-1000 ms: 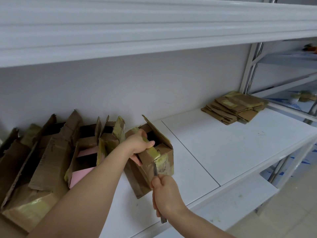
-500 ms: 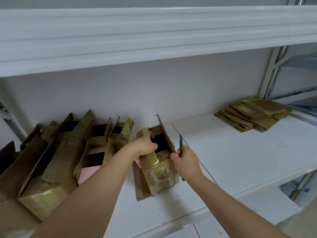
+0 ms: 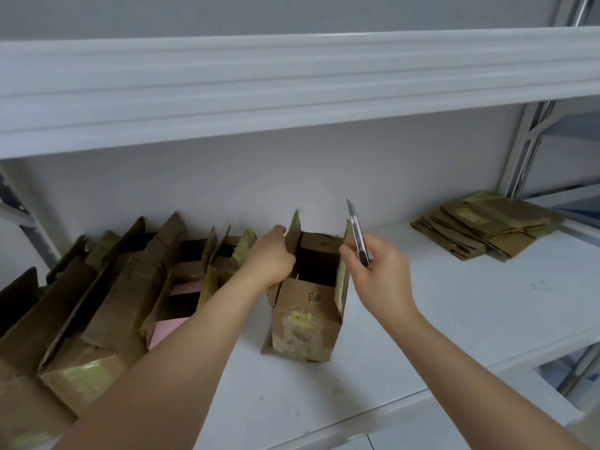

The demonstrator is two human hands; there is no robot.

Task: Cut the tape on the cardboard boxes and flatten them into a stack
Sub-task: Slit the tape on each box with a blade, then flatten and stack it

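Observation:
A small cardboard box (image 3: 305, 323) with yellowed tape stands upright on the white shelf (image 3: 454, 306), its top flaps open. My left hand (image 3: 271, 261) grips the box's left flap at the rim. My right hand (image 3: 373, 271) holds a utility knife (image 3: 357, 233) with the blade pointing up, and its fingers touch the box's right flap. A stack of flattened boxes (image 3: 487, 225) lies at the far right of the shelf.
Several opened, unflattened cardboard boxes (image 3: 107, 297) crowd the left of the shelf against the back wall, one showing a pink sheet (image 3: 168, 329). An upper shelf (image 3: 292, 92) overhangs close above. A metal upright (image 3: 526, 147) stands at the right.
The box went from tilted to standing upright with its flaps spread. My right hand pulled the knife out of the tape and raised it, blade up, beside the right flap.

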